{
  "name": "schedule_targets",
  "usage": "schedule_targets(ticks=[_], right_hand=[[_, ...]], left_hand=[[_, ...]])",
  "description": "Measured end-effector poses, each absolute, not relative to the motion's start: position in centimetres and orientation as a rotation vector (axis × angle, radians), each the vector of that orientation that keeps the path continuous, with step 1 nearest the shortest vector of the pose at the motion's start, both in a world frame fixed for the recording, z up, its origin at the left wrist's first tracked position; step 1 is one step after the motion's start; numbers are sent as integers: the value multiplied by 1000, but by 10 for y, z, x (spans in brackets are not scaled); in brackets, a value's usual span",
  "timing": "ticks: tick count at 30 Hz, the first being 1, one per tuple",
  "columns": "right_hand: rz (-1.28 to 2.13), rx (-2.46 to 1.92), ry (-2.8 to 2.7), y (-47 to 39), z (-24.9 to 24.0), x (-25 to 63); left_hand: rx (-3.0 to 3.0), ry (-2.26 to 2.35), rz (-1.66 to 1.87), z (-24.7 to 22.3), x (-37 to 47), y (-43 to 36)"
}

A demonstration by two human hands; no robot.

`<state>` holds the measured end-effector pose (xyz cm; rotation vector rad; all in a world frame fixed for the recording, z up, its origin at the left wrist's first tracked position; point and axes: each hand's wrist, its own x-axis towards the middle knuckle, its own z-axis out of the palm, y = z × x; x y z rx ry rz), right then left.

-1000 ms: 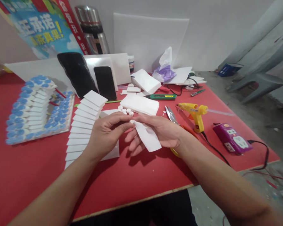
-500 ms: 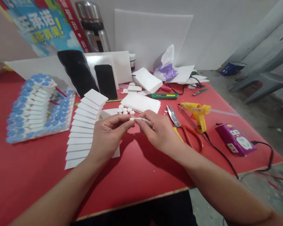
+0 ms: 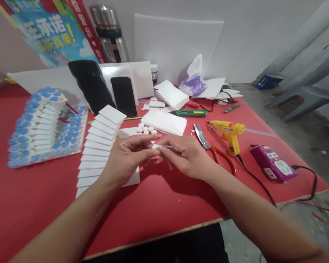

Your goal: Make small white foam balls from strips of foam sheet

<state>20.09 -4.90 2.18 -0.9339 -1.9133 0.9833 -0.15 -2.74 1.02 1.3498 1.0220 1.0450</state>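
A thin white paper strip (image 3: pixel 167 147) with a small rolled-up end runs between my two hands above the red table. My left hand (image 3: pixel 127 155) pinches near the rolled end, thumb below and fingers above. Closed around the strip's other part is my right hand (image 3: pixel 188 155), its thumb and forefinger pressed together. Just behind the fingers lie several small white rolls (image 3: pixel 146 128) in a cluster. A stack of white paper sheets (image 3: pixel 164 121) is beyond them. Left of my left hand stands a curved, stepped row of white panels (image 3: pixel 98 153) on a white base.
A model with blue-topped rolls (image 3: pixel 48 128) stands at the left. Two phones (image 3: pixel 124 96) lean at the back. To the right are red-handled scissors (image 3: pixel 222 159), a yellow glue gun (image 3: pixel 230 133), a purple power block (image 3: pixel 274 163) and cords. A green cutter (image 3: pixel 192 113) lies behind.
My left fingers have opened a little around the strip's rolled end, and more of the strip shows. The right hand has shifted slightly. The view has tilted a little.
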Motion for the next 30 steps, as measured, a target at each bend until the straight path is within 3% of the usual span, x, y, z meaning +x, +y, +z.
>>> schedule_targets(ticks=[13, 16, 23, 30], right_hand=[[964, -1189, -1685, -45, 15, 189], [1242, -1208, -1533, -43, 21, 193], [2301, -770, -842, -31, 29, 203], [2411, -611, -680, -32, 29, 200]], left_hand=[[1694, 1080, 1124, 8, 10, -37], [1748, 1145, 1184, 10, 9, -36], [1729, 1116, 1160, 14, 4, -34], [1791, 1024, 1137, 19, 1, -32]])
